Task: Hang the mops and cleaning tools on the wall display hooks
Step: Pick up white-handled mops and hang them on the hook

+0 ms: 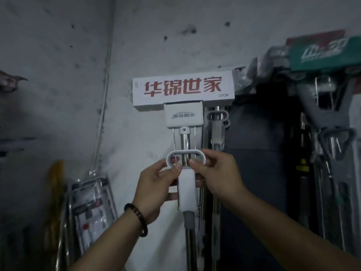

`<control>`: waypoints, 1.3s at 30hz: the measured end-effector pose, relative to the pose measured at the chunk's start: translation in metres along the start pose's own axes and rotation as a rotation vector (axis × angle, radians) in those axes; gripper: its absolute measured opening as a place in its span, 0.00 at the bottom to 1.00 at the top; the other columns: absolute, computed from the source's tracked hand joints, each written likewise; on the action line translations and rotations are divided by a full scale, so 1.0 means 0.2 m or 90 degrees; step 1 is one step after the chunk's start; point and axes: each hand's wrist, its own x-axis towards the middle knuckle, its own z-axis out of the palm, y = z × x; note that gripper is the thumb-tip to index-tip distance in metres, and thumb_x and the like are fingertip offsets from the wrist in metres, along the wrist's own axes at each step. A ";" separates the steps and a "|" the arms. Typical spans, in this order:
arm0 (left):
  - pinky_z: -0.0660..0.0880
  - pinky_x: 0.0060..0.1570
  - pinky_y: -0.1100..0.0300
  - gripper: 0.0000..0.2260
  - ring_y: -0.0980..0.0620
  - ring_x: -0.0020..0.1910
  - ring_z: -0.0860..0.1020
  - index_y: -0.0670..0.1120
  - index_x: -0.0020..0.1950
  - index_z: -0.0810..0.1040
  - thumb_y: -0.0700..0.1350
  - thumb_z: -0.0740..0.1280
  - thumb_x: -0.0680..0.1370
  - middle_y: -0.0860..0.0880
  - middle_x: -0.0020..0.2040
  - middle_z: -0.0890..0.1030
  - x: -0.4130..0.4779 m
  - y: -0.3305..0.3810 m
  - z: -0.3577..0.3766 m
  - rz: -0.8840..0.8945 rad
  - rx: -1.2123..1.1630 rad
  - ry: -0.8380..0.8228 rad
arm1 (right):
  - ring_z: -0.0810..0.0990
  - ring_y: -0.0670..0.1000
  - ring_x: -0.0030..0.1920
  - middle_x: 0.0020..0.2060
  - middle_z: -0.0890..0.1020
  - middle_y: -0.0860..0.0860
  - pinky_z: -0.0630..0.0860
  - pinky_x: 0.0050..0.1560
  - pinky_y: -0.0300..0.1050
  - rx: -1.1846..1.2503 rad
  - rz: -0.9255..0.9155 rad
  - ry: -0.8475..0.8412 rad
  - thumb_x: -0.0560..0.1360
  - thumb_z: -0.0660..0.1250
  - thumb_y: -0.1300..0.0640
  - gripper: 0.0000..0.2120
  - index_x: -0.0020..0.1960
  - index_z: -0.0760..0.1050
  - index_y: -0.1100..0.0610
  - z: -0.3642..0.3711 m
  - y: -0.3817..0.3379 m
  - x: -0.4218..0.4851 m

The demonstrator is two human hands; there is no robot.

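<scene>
Both hands are closed on the same part of the mop [183,90], the white loop handle [185,154] that rides on its metal shaft [189,243] in the middle of the scene. The left hand [156,184] pinches the lower left curve of the loop between thumb and forefinger; its other fingers are curled in beside the white sleeve [186,192] under the loop, touching its left edge. A dark beaded bracelet [136,218] sits on that wrist. The right hand [218,173] pinches the right end of the loop, with the thumb tip pressed on the front of the lower bar and the fingers wrapped round the back. The two thumbs lie near each other, apart, either side of the shaft.

The mop stands upright, flat against the far grey wall [58,55]. Its white boxed head with red characters is above the hands and the shaft runs down below them. Whether it hangs from a hook cannot be told.

Just right of it and behind is a second mop [216,124] with the same kind of loop. Farther right hang grey mops [332,137] and a green-packaged head [322,53]. At the lower left, clear packaged goods [91,208] lean on the wall.
</scene>
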 end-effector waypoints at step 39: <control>0.84 0.49 0.46 0.12 0.42 0.49 0.86 0.45 0.62 0.83 0.49 0.68 0.83 0.43 0.55 0.87 1.32 0.10 0.48 -0.021 0.058 -0.104 | 0.89 0.52 0.41 0.41 0.87 0.50 0.87 0.41 0.55 -0.160 -0.114 0.175 0.72 0.81 0.57 0.06 0.47 0.87 0.52 -0.49 0.02 1.20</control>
